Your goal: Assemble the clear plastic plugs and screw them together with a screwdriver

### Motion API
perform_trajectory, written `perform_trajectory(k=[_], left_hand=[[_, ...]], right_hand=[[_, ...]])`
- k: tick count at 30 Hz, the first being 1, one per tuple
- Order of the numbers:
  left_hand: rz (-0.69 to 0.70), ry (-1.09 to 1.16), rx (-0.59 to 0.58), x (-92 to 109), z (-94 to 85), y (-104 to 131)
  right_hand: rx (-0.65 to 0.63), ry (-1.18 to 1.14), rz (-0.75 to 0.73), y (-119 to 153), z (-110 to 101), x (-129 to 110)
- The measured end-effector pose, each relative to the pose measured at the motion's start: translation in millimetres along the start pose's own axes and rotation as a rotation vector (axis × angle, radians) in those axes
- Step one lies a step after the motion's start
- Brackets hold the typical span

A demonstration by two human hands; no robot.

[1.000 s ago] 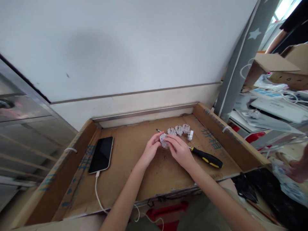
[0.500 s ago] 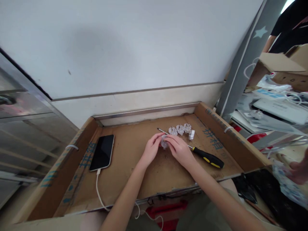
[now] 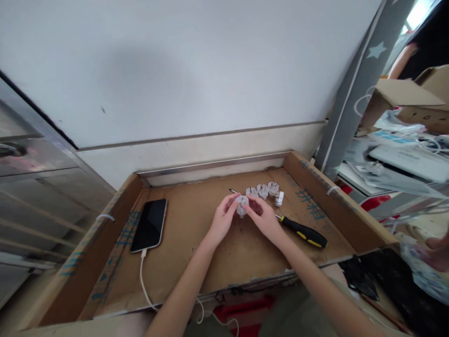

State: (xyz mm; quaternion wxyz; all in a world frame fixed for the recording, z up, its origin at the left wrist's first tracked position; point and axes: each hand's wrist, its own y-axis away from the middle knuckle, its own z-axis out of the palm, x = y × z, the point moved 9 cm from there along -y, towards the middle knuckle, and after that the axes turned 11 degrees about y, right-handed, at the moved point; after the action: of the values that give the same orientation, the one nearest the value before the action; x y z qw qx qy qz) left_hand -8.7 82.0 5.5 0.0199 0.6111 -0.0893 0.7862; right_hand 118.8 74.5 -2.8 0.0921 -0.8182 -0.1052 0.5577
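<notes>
Both hands meet over the middle of a shallow cardboard tray (image 3: 182, 238). Between their fingertips is a clear round plug piece (image 3: 242, 205), its face turned up. My left hand (image 3: 223, 216) grips it from the left, fingers closed. From the right, my right hand (image 3: 262, 217) pinches the same piece, its thumb on the near side. Just beyond lie more clear plug pieces with metal pins (image 3: 262, 189) and a small white-ended piece (image 3: 279, 199). A screwdriver (image 3: 304, 232) with a black and yellow handle rests right of my right hand, its shaft partly hidden behind the hand.
A phone (image 3: 149, 224) with a white cable (image 3: 142, 276) lies at the tray's left. Cardboard walls (image 3: 329, 206) edge the tray. To the right are a grey post (image 3: 354, 89), an open carton (image 3: 407, 93), a cluttered table and another person's hand (image 3: 438, 252).
The clear plug piece has turned so more of its face shows, and the fingers of my right hand have shifted on it. The person at the back right has moved an arm.
</notes>
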Motion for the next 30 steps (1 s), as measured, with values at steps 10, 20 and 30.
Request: perform_trajectory(k=[10,20,30], left_hand=[[-0.016,-0.054,-0.043,-6,6.3,1],[0.084,-0.209,-0.071,7,12.1,6],[0.202,-0.366,-0.071,21,14.0,8]], right_hand=[[-0.101,-0.263,0.166,-8,7,19],[-0.027,-0.193,0.104,-6,-1,10],[0.008,-0.003,-0.056,0,-9,-12]])
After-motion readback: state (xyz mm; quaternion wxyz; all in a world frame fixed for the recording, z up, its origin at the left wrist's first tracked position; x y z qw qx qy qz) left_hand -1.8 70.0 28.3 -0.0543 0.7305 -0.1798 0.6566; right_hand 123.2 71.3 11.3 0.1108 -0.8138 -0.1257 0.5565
